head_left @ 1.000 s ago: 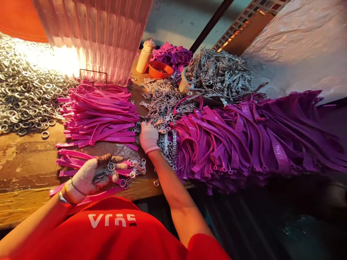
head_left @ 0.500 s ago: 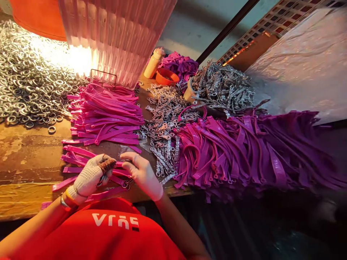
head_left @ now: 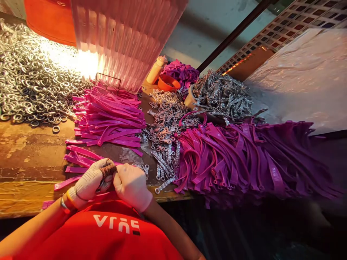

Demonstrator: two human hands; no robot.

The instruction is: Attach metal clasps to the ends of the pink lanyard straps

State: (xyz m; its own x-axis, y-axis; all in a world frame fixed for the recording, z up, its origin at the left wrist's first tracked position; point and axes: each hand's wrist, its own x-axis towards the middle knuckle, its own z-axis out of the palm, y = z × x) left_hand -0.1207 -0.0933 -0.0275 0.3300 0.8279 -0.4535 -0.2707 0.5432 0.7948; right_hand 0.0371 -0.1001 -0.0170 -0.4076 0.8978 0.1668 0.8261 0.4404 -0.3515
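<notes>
Over the remote link I had the left hand [head_left: 92, 180] and right hand [head_left: 132, 184] together, curled around what I couldn't tell, just this side of the pink strap stack [head_left: 108, 121], with chain pieces [head_left: 165, 133] to its right and metal rings [head_left: 35, 94] to its left.

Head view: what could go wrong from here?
The purple straps hang past the front edge of the table, so some might slide off. One metal strip lies near that edge and could get knocked down. The left hand and right hand are close together, so one might get pinched.
</notes>
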